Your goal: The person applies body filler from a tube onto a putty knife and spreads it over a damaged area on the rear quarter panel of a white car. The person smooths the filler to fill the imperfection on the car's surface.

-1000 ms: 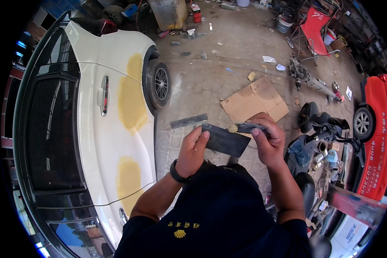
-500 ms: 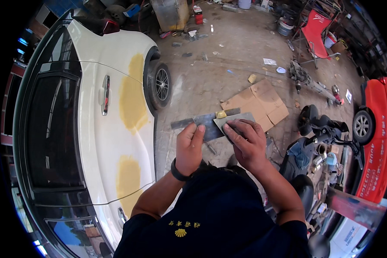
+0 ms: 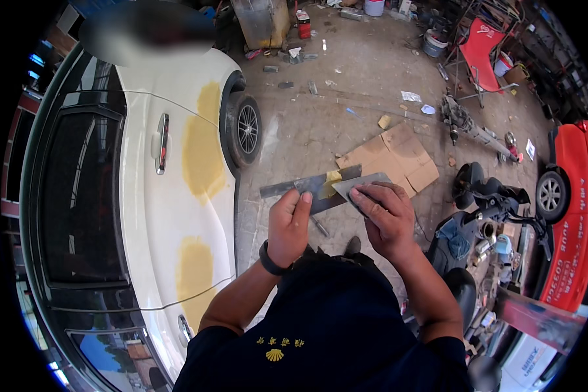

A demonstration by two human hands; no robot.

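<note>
Gripping the dark flat board point(image 3: 319, 204) near its left end, our left hand point(image 3: 289, 225) is pressing its thumb on the upper face. The board is running away to the right, its long axis slanting a little upward across the picture. On its far right portion a yellow dab point(image 3: 334, 176) is sitting close to the upper edge, with a thin yellow smear point(image 3: 328, 190) spreading just below it. Our right hand point(image 3: 387, 215) is clasping a grey scraper point(image 3: 371, 178) from above, fingers bent over the plate. The scraper's left corner is overlapping the board's right part and pointing at the smear, so the dab is lying just up and left of our right fingertips, which are being the nearer ones; the left thumb is resting a bit farther off. Whether the scraper is touching the board, we are not managing to tell. Well to the left, the white car point(image 3: 170, 215) is carrying two yellow patches point(image 3: 202, 157) on its side.
</note>
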